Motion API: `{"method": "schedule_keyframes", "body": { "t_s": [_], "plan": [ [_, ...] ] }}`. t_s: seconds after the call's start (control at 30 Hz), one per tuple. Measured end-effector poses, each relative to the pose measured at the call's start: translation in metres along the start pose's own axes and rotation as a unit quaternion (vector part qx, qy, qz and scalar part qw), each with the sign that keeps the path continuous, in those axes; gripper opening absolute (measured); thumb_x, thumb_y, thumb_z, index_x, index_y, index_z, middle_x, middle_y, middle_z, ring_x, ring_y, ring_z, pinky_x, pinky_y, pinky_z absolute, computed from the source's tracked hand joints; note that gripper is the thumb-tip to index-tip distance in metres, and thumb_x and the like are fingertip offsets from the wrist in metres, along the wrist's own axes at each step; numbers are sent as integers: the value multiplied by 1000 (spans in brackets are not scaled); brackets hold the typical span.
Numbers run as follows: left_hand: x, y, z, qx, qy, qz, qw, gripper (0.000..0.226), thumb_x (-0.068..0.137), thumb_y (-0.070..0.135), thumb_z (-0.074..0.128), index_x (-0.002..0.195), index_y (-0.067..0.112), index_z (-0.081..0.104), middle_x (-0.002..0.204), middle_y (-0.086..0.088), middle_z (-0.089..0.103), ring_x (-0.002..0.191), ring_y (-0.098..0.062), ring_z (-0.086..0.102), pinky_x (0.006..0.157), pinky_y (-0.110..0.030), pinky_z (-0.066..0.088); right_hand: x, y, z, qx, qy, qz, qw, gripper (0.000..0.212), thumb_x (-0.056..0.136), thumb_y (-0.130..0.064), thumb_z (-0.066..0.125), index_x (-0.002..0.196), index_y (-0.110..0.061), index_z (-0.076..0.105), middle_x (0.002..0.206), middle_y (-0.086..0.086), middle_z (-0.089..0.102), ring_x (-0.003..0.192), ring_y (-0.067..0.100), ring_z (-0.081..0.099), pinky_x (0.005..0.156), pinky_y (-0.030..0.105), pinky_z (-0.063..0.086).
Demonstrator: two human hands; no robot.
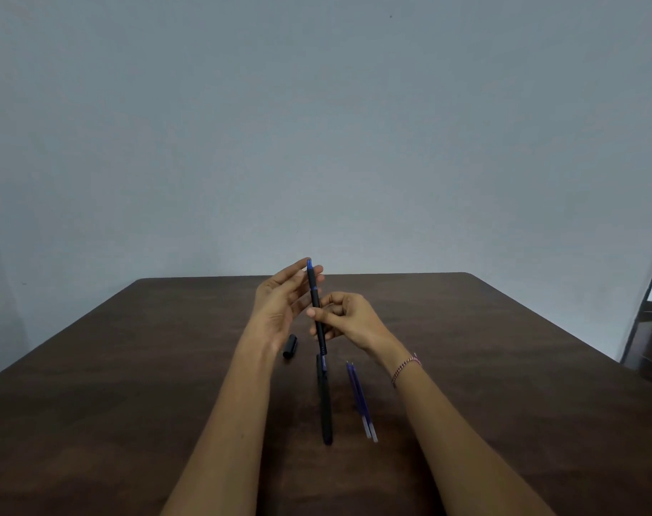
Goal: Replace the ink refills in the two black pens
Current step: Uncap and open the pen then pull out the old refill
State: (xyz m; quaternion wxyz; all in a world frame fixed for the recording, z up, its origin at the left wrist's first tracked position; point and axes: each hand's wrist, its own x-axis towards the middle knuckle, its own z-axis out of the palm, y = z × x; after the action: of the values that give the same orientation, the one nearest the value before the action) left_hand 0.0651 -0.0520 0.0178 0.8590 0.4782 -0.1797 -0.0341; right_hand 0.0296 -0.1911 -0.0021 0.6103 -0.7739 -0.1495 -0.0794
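Slim black pen w/ blue end (316, 303) is held near-upright over the dark wooden surface (168, 348). R hand (348, 320) pinches it mid-barrel. L hand (280, 303), fingers nearly straight, touches the top end, so it's nearer that tip. Second black pen (324, 400) & two blue refills (361, 402) lie on the surface nearer the person.

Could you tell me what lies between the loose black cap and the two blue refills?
The second black pen lies between the cap and the refills, in the head view.
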Motion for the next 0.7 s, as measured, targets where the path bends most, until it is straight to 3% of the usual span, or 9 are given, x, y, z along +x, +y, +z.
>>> {"method": "schedule_keyframes", "body": {
  "t_s": [0.23, 0.37, 0.5, 0.7],
  "plan": [
    [-1, 0, -1, 14, 4, 16, 1000, 26, 86, 0, 59, 109, 10, 65, 91, -6, 72, 85, -16, 70, 66, -23, 56, 1, 0, 2, -5, -4, 7, 1000, 16, 85, -24, 69, 94, -12, 63, 74, 7, 73, 71, 13, 71, 63, 21, 55],
    [-1, -1, -1, 4, 18, 20, 1000, 28, 81, 1, 65, 108, 9, 66, 90, -6, 67, 84, -16, 65, 69, -23, 57, 1, 0, 2, -6, -6, 8, 1000, 16, 84, -24, 69, 92, -13, 63, 74, 6, 73, 71, 14, 71, 62, 21, 55],
    [0, 0, -2, -12, 22, -2, 1000, 21, 89, 12, 59, 107, 6, 66, 98, -9, 71, 90, -18, 68, 69, -24, 57, 1, 0, 1, -1, 2, 7, 1000, 16, 84, -25, 70, 92, -13, 63, 75, 8, 73, 71, 14, 71, 62, 21, 55],
    [-1, 1, -1, 27, -15, -4, 1000, 18, 90, 4, 55, 103, 10, 67, 92, -5, 74, 86, -16, 71, 74, -26, 57, 1, 0, 1, 1, -5, 3, 1000, 15, 85, -24, 69, 92, -13, 62, 74, 7, 73, 70, 13, 71, 61, 20, 55]
  ]
}}
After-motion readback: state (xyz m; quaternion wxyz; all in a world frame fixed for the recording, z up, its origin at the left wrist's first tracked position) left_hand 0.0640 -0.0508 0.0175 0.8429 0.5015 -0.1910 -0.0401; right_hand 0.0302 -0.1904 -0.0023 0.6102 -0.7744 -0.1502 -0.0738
